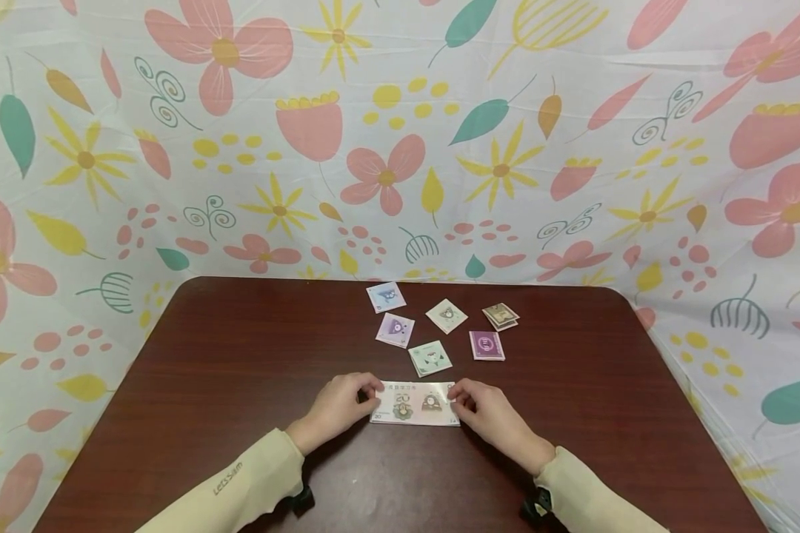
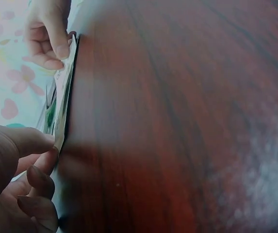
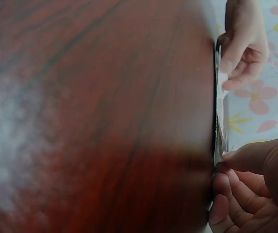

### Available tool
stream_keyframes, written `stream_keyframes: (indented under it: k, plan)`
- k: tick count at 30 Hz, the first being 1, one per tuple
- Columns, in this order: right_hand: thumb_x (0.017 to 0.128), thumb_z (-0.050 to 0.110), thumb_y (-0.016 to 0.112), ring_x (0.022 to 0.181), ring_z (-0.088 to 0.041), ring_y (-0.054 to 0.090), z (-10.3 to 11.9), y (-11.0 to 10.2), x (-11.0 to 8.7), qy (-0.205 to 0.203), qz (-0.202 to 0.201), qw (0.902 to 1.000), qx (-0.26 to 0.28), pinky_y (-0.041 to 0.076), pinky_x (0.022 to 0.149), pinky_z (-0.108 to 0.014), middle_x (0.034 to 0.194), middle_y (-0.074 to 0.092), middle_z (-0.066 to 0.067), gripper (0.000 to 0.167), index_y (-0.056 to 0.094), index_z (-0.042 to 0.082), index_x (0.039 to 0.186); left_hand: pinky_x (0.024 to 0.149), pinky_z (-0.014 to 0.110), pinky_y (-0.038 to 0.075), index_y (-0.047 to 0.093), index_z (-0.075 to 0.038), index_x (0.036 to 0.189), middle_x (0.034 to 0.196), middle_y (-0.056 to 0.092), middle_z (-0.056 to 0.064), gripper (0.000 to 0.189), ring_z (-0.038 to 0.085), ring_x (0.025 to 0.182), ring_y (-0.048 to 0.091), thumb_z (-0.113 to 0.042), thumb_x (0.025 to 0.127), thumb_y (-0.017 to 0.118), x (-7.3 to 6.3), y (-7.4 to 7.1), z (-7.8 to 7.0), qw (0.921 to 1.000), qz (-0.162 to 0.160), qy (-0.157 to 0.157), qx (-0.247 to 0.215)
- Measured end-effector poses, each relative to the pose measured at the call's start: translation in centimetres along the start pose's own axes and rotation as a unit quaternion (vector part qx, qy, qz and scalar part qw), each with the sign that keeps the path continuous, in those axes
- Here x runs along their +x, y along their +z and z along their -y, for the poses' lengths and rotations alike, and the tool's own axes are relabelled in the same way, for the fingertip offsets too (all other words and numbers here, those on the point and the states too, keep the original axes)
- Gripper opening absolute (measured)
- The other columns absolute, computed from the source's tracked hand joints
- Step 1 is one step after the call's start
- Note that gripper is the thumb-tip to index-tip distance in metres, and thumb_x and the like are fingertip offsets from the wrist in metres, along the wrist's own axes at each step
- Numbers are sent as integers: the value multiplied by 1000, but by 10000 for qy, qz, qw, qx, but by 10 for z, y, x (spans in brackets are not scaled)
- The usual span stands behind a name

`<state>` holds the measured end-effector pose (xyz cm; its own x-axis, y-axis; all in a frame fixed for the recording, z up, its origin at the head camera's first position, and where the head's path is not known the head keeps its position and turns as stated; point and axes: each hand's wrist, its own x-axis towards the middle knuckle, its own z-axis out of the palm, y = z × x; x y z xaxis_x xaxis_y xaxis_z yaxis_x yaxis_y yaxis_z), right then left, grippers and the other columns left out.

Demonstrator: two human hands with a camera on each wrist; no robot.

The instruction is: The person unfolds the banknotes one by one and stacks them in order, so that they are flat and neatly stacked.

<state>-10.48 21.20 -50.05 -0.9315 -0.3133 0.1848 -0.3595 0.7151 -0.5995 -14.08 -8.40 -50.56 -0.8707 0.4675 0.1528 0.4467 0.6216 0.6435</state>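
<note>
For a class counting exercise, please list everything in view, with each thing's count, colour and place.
table: one, dark reddish brown, under the papers
patterned cloth: count unclear, white with pink, yellow and green, around the table
long notes: layered, count unclear, pale, between the hands
blue paper: one, leftmost and farthest back
lilac paper: one, just nearer than the blue
white paper: one, right of the lilac
brown paper: one, farthest right
purple paper: one, just nearer than the brown
green paper: one, nearest the long notes
wrist devices: two, black, one by each cuff
left sleeve and right sleeve: one each, pale yellow, on the forearms
left hand: one, pinching the notes' left end
right hand: one, pinching their right end
</note>
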Motion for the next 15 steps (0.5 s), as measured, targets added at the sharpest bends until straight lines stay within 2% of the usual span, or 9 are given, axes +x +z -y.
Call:
stream_keyframes:
  k: [8,15]
  plan:
    - [88,-3,74,72,0,53,0,0,1,-116,143,9995,-269,48,66,-24,80,59,10,16,70,11,94,65,30,48,74,-14,101,81,64,-10,15,10,72,60,-9,87,78,1,-1,-2,9995,54,-1,306]
    - [88,-2,74,72,0,53,1,-2,3,-58,230,9989,-403,48,66,-24,80,59,10,15,71,11,95,64,33,48,73,-13,101,81,63,-8,16,10,72,59,-10,87,77,3,-3,-5,9981,257,3,555]
